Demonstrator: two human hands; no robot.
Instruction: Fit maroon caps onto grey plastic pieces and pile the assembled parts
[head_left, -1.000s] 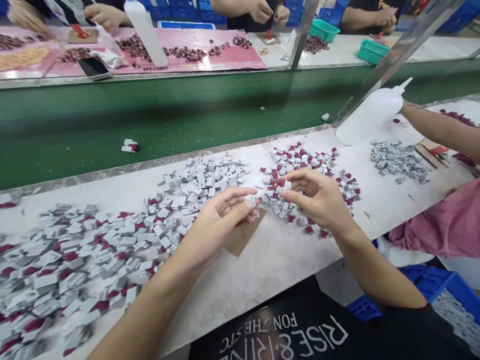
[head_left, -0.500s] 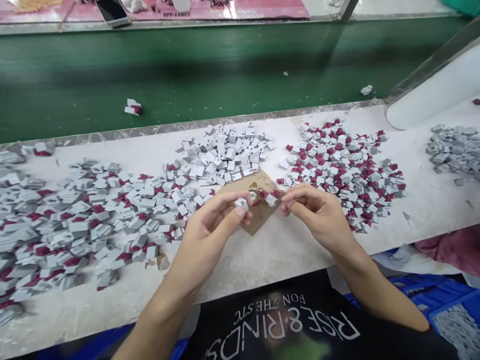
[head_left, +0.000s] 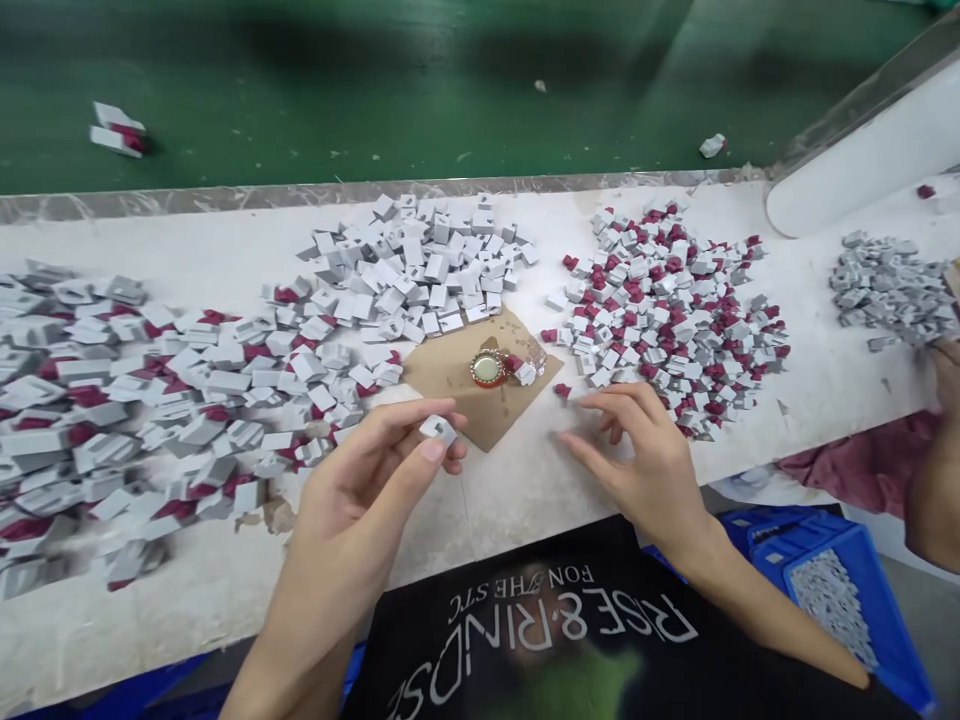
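Note:
Between thumb and fingers, my left hand (head_left: 382,470) grips a small grey-white plastic piece (head_left: 438,430). My right hand (head_left: 645,450) has its thumb and index finger apart, just below the right-hand pile of grey and dark red pieces (head_left: 675,310). Between and beyond the hands lies a brown cardboard sheet (head_left: 489,425). On it sits a small round tin with a beaded rim (head_left: 488,368), with a grey and red piece (head_left: 525,372) touching its right side. A pile of plain grey-white pieces (head_left: 420,260) adjoins the cardboard's far edge.
Joined grey and red pieces (head_left: 150,400) cover the table's left. A smaller grey pile (head_left: 892,290) lies at right, near a white cylinder (head_left: 870,150). Beyond the table runs a green belt (head_left: 420,90). Another person's arm (head_left: 934,480) shows at the right edge, above a blue crate (head_left: 892,610).
The view has tilted down and shifted. My right thumb and index finger have parted from their pinch. My left hand still holds its piece and has moved away from the tin.

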